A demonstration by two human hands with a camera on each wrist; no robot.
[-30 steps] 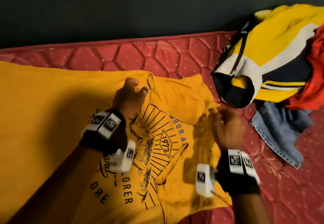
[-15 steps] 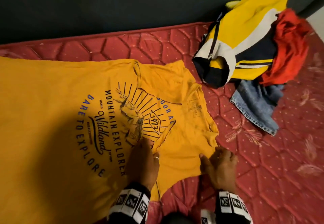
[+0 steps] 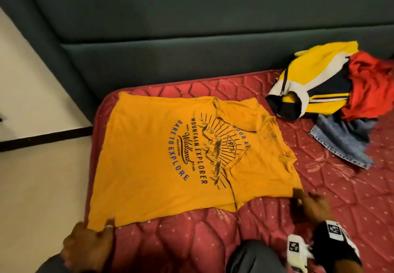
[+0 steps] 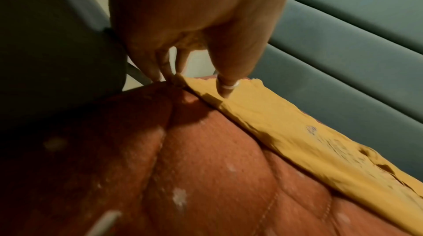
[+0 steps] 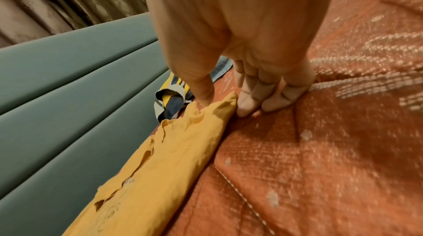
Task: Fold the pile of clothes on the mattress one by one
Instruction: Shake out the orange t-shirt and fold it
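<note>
Orange t-shirt (image 3: 153, 155) lies flat, print side up, on the red quilted mattress (image 3: 266, 219), at the mattress's 9 o'clock end, with its sleeves folded in over the chest at the 3 o'clock end.

Left hand (image 3: 87, 246) at the shirt's 7 o'clock corner: thumb lies on top of the fabric edge, the other fingers (image 4: 160, 70) curl down at the corner, pinching the hem against the mattress edge.

Right hand (image 3: 313, 206) at the shirt's 4 o'clock corner: thumb tip presses on the fabric's tip, the other fingers (image 5: 270, 95) bunched together and curled, tips on the mattress just beside the corner. Looks like a pinch on the corner, but the right wrist view doesn't show fingers under the cloth.

Pile of unfolded clothes at 2 o'clock, well apart from the shirt: yellow-white-navy garment (image 3: 315, 80) on top toward 9 o'clock, red garment (image 3: 371, 89) touching it at 3 o'clock, blue jeans (image 3: 341, 142) under both, sticking out toward 5 o'clock.

Dark teal padded headboard (image 3: 191, 38) runs along the mattress's 12 o'clock side. Pale floor (image 3: 32, 144) at 9 o'clock.
</note>
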